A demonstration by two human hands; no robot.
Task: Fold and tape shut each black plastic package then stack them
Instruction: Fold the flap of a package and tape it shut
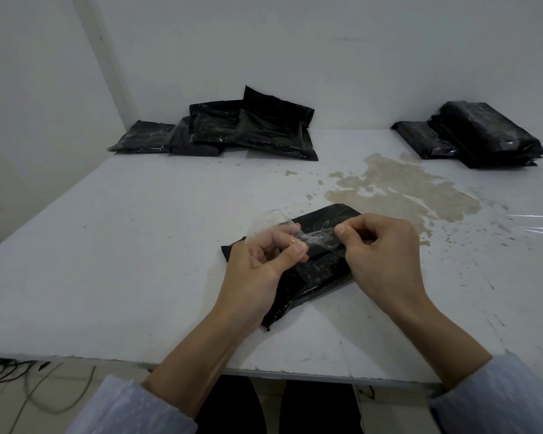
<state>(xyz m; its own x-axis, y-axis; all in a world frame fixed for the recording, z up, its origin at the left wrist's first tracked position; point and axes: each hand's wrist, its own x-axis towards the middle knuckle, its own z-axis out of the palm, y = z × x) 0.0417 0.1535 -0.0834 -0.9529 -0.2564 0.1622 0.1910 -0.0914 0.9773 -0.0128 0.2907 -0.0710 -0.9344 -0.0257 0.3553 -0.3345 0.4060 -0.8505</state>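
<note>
In the head view, a folded black plastic package (311,270) lies on the white table (123,245) right in front of the person, and both hands work just above it with a strip of clear tape (317,241) stretched between them. The left hand (264,264) pinches one end of the strip between thumb and fingers, with a loose curl of tape rising past its fingertips; the right hand (383,245) pinches the other end, its fingers curled in. The tape looks crumpled and not yet pressed down, so this package seems folded but not sealed. At the far right a neat stack of packages (483,136) sits against the wall, probably the finished ones, while a looser heap of packages (232,130) at the far left probably waits its turn, so the job appears partly done with several packages left. How many lie in either pile cannot be counted, since they overlap. The hands hide the package's fold line, and whether any tape touches the plastic is unclear. A brownish stain (398,186) marks the table, and a shiny streak at the right edge is too faint to identify.
</note>
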